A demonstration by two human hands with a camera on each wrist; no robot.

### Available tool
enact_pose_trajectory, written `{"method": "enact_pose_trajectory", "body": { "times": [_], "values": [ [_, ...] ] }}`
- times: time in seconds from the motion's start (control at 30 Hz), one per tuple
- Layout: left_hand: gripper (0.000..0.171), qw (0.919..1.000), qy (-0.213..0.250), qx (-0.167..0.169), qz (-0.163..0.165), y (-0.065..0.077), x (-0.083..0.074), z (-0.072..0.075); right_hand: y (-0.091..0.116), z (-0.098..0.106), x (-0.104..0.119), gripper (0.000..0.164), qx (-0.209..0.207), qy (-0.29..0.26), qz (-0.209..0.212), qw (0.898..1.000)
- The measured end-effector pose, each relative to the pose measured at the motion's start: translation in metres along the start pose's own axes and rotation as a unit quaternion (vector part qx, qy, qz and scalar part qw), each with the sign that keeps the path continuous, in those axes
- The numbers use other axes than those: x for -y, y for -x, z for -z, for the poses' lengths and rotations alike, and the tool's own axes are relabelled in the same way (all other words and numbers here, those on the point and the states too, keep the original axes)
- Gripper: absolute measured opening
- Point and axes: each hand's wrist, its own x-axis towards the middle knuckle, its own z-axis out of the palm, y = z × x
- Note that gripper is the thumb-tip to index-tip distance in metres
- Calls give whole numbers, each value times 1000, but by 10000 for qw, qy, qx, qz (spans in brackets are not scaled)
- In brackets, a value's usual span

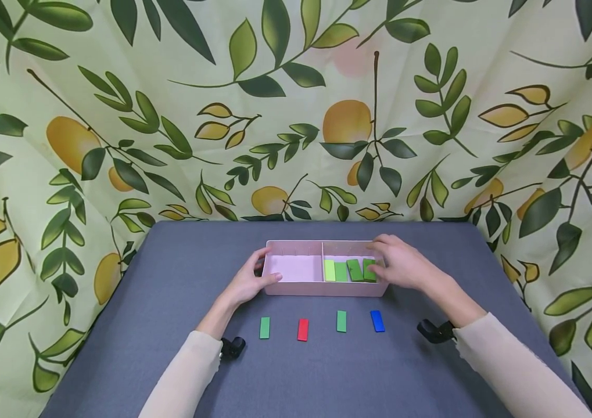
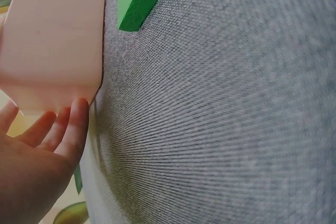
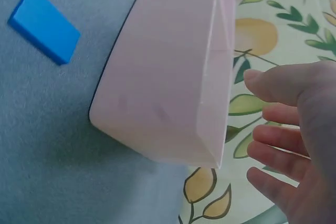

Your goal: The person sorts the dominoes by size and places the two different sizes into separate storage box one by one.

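Two compartments are provided in the pink box (image 1: 322, 289), which is positioned crosswise on the grey-blue table (image 1: 170, 290) and divided internally by a partition (image 1: 322, 249). By count, the work is judged to be partly complete: four pieces are contained in the box and four are left outside. In the left compartment (image 1: 296, 268), no piece is seen. In the right compartment, a yellow-green block (image 1: 329, 270), a mid-green block (image 1: 340, 271), a dark green block (image 1: 354, 270) and a rightmost dark green block (image 1: 368, 270) are arranged side by side, the two darker ones set slightly askew. On the table in front of the box, a spaced row is formed, from left to right, by a green block (image 1: 264, 328), a red block (image 1: 302, 330), a second green block (image 1: 341, 321) and a blue block (image 1: 377, 321); none of these is touched by either hand. At the left end, the box is held by the left hand (image 1: 248, 281): the thumb is laid at the front rim and the fingers are placed against the end wall, so that the grip is spanned across the corner. At the right end, the right hand (image 1: 405, 264) is held with thumb and fingers loosely spread in a wide grip, and no piece is seen in it. In the head view, the rightmost dark green block is partly overlapped by its fingertips; whether contact is made cannot be told.
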Motion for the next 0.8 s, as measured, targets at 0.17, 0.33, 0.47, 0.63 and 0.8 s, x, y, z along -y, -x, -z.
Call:
{"method": "enact_pose_trajectory", "body": {
  "times": [0.17, 0.33, 0.47, 0.63, 0.8],
  "values": [
    [80, 10000, -15, 6, -34, 0, 1, 0, 9, -2, -1, 48, -265, -289, -110, 9992],
    [80, 10000, -37, 37, -65, 1, 0, 1, 18, -5, -4, 45, -502, -621, -177, 9966],
    [80, 10000, -43, 44, -66, 0, 0, 1, 26, -9, -7, 44, -594, -957, -389, 9929],
    [80, 10000, -60, 41, -58, 0, 0, 1, 36, -19, -13, 55, -475, -1595, -885, 9821],
    [81, 9999, -74, 51, -57, 0, 0, 1, 43, -32, -21, 61, -397, -2135, -1178, 9690]
  ]
}}
